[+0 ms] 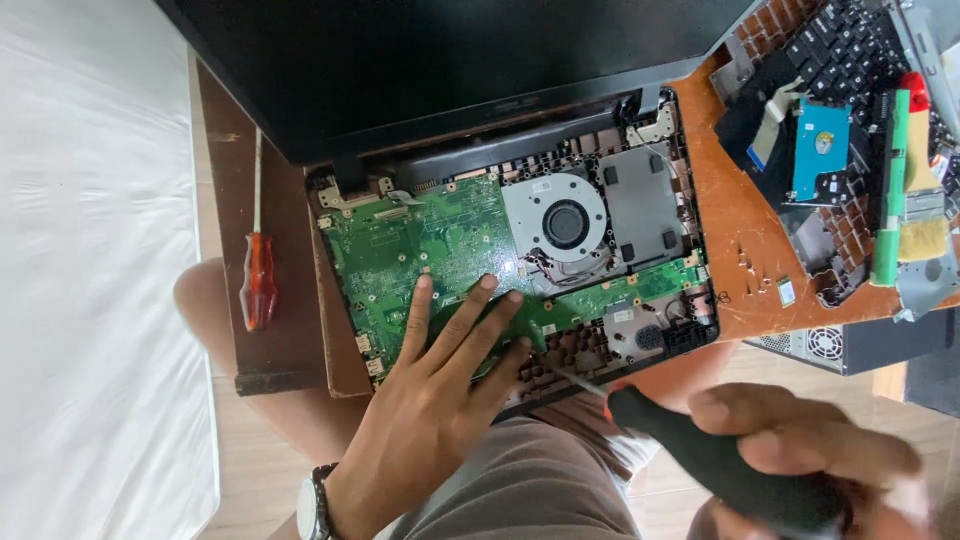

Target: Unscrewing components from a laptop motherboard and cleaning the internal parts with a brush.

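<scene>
An opened laptop base (pixel 680 150) lies on a small wooden table, with its green motherboard (pixel 420 245), round cooling fan (pixel 566 222) and black lid (pixel 450 60) exposed. My left hand (pixel 440 380) rests flat with spread fingers on the lower part of the motherboard. My right hand (pixel 800 450) grips a black-handled screwdriver (pixel 690 445). Its thin shaft points up-left, with the tip near the board's lower edge beside my left fingers.
An orange-handled screwdriver (pixel 258 280) lies on the table's left edge. At the right are a removed keyboard (pixel 850 40), a blue-topped hard drive (pixel 820 148), a green tool (pixel 890 190), a brush (pixel 925 210) and a small chip (pixel 787 291). A white sheet (pixel 90 270) lies at left.
</scene>
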